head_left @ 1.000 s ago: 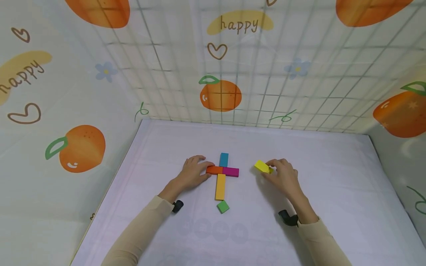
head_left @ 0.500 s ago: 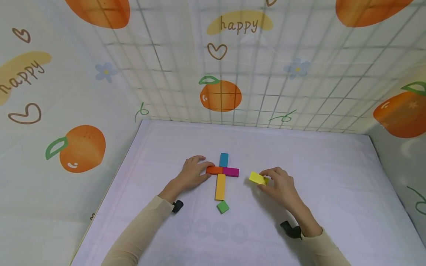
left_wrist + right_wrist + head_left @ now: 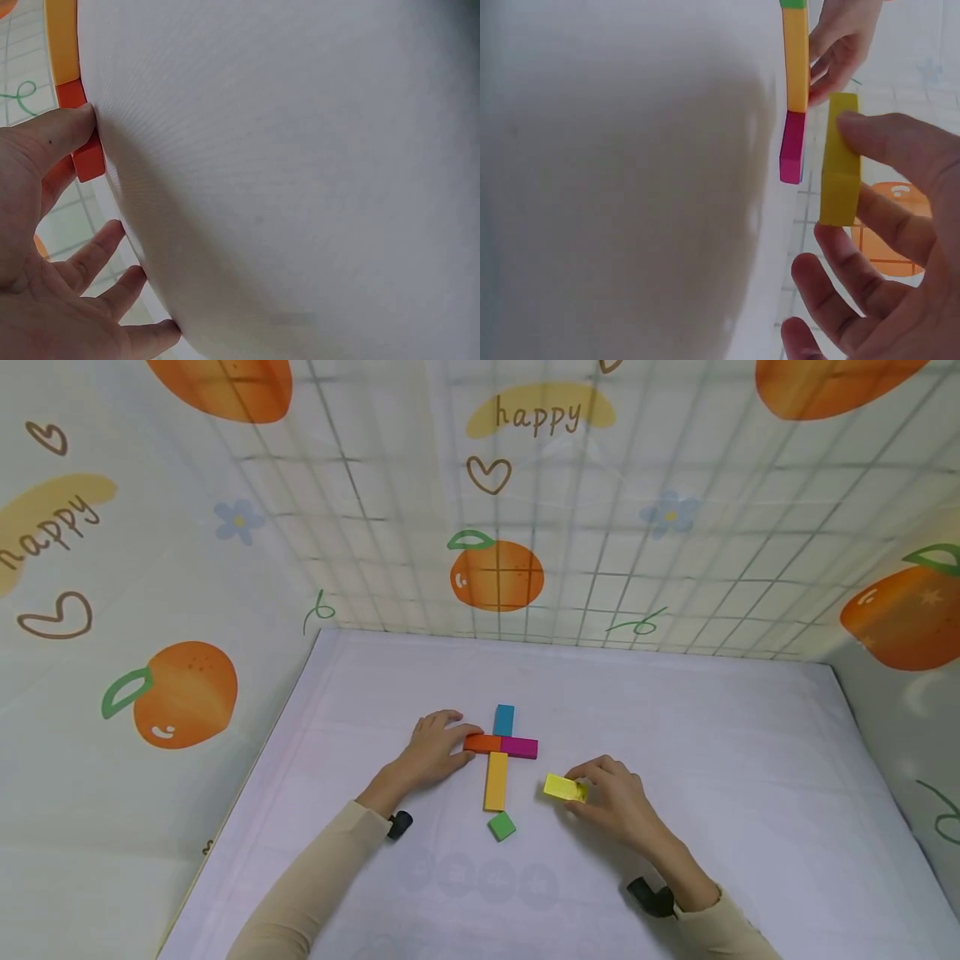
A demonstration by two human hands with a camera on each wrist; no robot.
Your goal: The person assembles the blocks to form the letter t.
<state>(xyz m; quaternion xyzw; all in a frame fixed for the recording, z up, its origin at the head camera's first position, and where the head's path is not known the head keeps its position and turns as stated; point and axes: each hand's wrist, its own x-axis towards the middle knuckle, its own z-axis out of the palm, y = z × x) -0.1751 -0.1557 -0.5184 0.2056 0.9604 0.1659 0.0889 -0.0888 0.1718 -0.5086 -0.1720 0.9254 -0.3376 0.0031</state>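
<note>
My left hand [image 3: 430, 752] pinches the left end of an orange-red block [image 3: 482, 743] between thumb and forefinger, its other fingers spread at the table in the left wrist view. My right hand [image 3: 615, 799] holds a bright yellow block [image 3: 840, 157] by thumb and fingers, lifted over the table to the right of the other blocks. End to end with the orange-red block lies a magenta block [image 3: 519, 748]. A blue block [image 3: 504, 720] stands behind their seam, and a long amber block [image 3: 496, 782] runs forward from it. A green block [image 3: 502, 827] sits turned at the amber one's near end.
All of this is on a table with a white cloth [image 3: 720, 760]. Printed fabric walls with oranges [image 3: 497, 577] rise behind it and along both sides. Black wrist straps [image 3: 651, 897] show on both wrists.
My right hand has carried the yellow block toward me and to the left, nearer the amber block. The left hand and the blocks on the table have stayed put.
</note>
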